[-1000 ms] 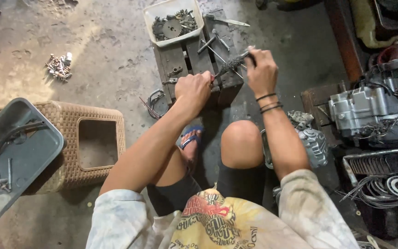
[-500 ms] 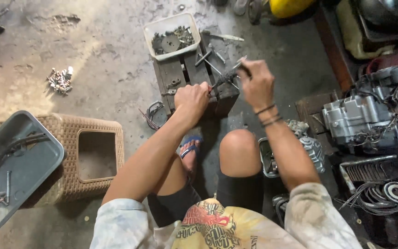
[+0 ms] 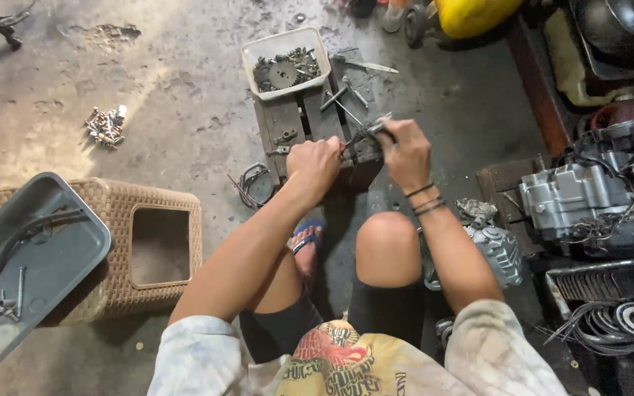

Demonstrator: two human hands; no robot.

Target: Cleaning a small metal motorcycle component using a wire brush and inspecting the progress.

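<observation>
Since a moment ago my hands have barely shifted on the wooden block [image 3: 310,128]; my view has dropped a little, so the block and tub sit lower in front of me. My left hand [image 3: 314,163] is curled into a fist at the block's near edge, and my right hand [image 3: 405,150] is closed around the same small metal part [image 3: 365,132], which bridges the gap between them. The part is a thin, dark grey, greasy piece, with one end sticking up and away just past my right knuckles; what shape it has inside my grip I cannot tell. It rests over the near right corner of the block.

One white plastic tub [image 3: 285,60] stands at the far end of the block, holding a round gear and loose bits. A few slim metal tools lie on the block beside it. One pile of bolts [image 3: 104,126] lies on the concrete floor to the left, well apart. One grey metal tray [image 3: 31,257] sits on a woven stool [image 3: 155,249] by my left side. One engine [image 3: 577,202] stands at my right.
</observation>
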